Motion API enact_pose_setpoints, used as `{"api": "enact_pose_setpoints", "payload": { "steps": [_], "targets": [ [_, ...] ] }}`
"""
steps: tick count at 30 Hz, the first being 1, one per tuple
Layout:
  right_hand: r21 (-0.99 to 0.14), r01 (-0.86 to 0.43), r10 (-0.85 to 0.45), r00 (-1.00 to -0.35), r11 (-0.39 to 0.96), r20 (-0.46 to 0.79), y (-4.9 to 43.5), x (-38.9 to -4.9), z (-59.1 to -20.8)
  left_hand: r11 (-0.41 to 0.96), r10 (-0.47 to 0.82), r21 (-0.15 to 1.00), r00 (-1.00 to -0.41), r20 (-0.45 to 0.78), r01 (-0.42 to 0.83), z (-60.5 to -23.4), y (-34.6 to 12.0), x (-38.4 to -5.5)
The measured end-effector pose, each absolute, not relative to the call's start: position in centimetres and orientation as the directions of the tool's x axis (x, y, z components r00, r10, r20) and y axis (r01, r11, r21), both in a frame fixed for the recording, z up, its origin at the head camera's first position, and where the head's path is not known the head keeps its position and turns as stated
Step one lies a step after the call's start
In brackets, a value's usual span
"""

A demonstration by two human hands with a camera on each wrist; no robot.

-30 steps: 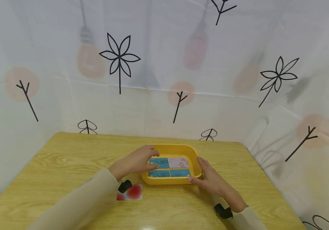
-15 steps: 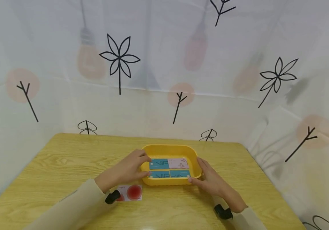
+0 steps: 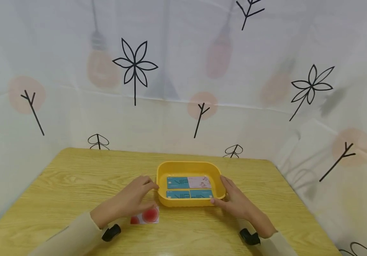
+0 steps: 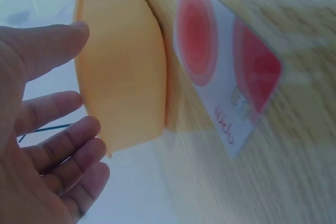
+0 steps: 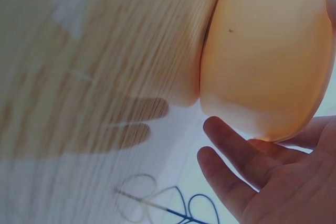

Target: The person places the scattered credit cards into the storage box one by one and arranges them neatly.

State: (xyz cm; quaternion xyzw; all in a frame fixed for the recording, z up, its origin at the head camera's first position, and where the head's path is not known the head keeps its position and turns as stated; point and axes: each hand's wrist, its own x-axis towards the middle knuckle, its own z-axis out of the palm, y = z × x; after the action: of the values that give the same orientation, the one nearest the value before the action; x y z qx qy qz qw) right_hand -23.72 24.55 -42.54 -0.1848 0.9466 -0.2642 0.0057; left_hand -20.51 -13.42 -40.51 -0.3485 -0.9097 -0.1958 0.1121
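A yellow plastic tray (image 3: 186, 202) stands on the table, with blue cards (image 3: 177, 183) and a pale pink card (image 3: 199, 182) lying flat inside in two rows. My right hand (image 3: 239, 202) holds the tray's right front corner, thumb on the front side and fingers along the right side. My left hand (image 3: 127, 201) holds nothing. Its fingers are relaxed and spread beside the tray's left end, over a white card with red circles (image 3: 150, 215). That card lies on the table in front of the tray, partly hidden by the hand; the left wrist view shows its chip.
The wood-grain table (image 3: 87, 170) reaches back to a white cloth (image 3: 170, 124) printed with plants and light bulbs. Black bands (image 3: 111, 233) sit at both wrists. The table's right edge slopes away beyond the right arm.
My left hand has drawn back from inside the tray, left and toward me, over the loose card. The right hand, the tray and the cards have stayed in place.
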Motion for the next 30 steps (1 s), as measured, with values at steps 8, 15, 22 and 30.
{"api": "enact_pose_setpoints", "payload": {
  "steps": [8, 15, 22, 30],
  "targets": [
    [-0.503, -0.347, -0.352, -0.932, 0.792, 0.089, 24.6, -23.9, -42.8, 0.706, 0.580, 0.287, -0.761, 0.292, 0.648, -40.9, -14.4, -20.0],
    [-0.509, -0.341, -0.349, -0.933, 0.790, 0.083, 24.6, -23.9, -42.7, 0.703, 0.604, 0.312, -0.768, 0.214, 0.639, -41.2, -15.2, -19.5],
    [-0.513, -0.324, -0.341, -0.938, 0.795, 0.064, 24.6, -23.8, -42.8, 0.710, 0.608, 0.351, -0.783, 0.132, 0.611, -41.7, -15.6, -19.2],
    [-0.512, -0.336, -0.349, -0.934, 0.791, 0.074, 24.6, -23.8, -42.7, 0.711, 0.613, 0.356, -0.782, 0.108, 0.606, -42.5, -16.1, -19.0]
  ]
}}
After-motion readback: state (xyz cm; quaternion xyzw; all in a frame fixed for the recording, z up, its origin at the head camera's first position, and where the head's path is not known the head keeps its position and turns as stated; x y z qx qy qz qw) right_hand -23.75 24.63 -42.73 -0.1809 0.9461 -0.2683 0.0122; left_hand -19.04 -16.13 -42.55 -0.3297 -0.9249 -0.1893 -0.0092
